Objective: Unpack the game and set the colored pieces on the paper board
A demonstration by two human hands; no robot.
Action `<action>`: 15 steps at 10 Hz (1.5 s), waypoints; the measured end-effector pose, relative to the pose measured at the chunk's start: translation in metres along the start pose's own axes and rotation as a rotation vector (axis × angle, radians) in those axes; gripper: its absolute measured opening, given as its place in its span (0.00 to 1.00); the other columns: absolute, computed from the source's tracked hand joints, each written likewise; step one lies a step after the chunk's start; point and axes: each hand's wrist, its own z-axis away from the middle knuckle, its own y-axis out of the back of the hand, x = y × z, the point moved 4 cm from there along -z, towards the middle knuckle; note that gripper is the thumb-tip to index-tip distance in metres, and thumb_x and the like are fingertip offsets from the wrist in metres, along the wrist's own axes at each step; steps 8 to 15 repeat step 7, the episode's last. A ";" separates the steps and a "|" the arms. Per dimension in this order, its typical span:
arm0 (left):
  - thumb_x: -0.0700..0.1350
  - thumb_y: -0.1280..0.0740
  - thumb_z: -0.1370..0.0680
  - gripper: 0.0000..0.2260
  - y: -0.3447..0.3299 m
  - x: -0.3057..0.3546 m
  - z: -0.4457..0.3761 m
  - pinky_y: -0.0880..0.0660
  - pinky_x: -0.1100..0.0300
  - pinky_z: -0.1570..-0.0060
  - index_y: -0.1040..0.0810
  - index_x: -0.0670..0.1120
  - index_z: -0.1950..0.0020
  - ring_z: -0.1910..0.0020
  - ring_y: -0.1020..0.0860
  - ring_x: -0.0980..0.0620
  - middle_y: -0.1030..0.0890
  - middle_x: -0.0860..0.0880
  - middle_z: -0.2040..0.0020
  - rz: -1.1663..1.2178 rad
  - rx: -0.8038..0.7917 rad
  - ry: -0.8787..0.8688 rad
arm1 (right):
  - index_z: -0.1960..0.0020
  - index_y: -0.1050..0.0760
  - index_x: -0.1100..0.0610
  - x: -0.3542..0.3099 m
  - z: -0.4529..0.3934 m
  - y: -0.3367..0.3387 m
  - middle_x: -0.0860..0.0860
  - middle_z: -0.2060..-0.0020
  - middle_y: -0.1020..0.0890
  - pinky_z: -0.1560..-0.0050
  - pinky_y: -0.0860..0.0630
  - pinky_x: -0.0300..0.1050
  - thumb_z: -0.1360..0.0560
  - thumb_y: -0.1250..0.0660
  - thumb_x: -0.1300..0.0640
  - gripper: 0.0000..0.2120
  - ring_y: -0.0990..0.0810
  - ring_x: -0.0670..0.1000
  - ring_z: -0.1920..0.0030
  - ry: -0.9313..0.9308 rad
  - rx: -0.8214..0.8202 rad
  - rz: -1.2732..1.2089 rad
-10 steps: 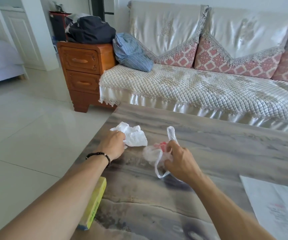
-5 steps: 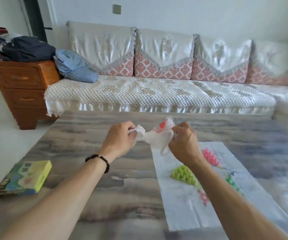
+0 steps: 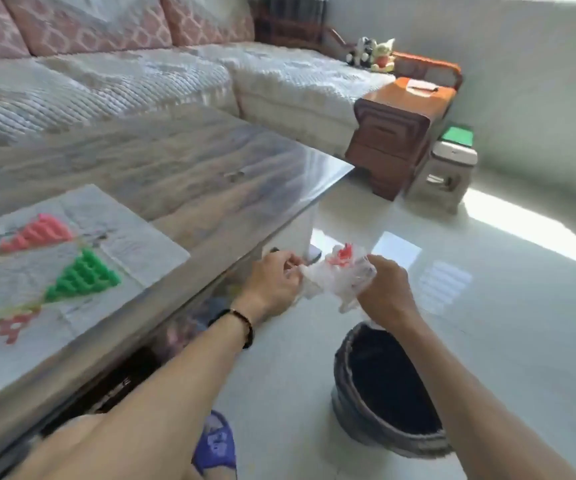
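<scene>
A crumpled plastic bag (image 3: 336, 278) with red pieces inside is pinched between the left hand (image 3: 276, 284) and the right hand (image 3: 385, 289), off the table's (image 3: 210, 188) edge and above a dark bin (image 3: 383, 393); red pieces (image 3: 37, 233) and green pieces (image 3: 82, 275) sit in triangles on the paper board (image 3: 134, 244)

Four piece clusters (image 3: 82, 275), perhaps; one bin (image 3: 388, 393).

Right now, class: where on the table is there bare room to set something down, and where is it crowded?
Bare: the table between the paper board and the sofa, out to its far corner. Crowded: the board's left part, with pink pieces and green pieces.
</scene>
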 end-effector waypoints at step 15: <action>0.57 0.44 0.19 0.23 -0.222 -0.031 0.007 0.34 0.54 0.33 0.35 0.50 0.26 0.30 0.34 0.51 0.31 0.50 0.28 -0.305 -0.468 -0.095 | 0.41 0.21 0.52 0.193 0.044 0.027 0.49 0.47 0.17 0.42 0.24 0.48 0.26 0.31 0.49 0.16 0.20 0.48 0.48 -0.389 0.008 -0.221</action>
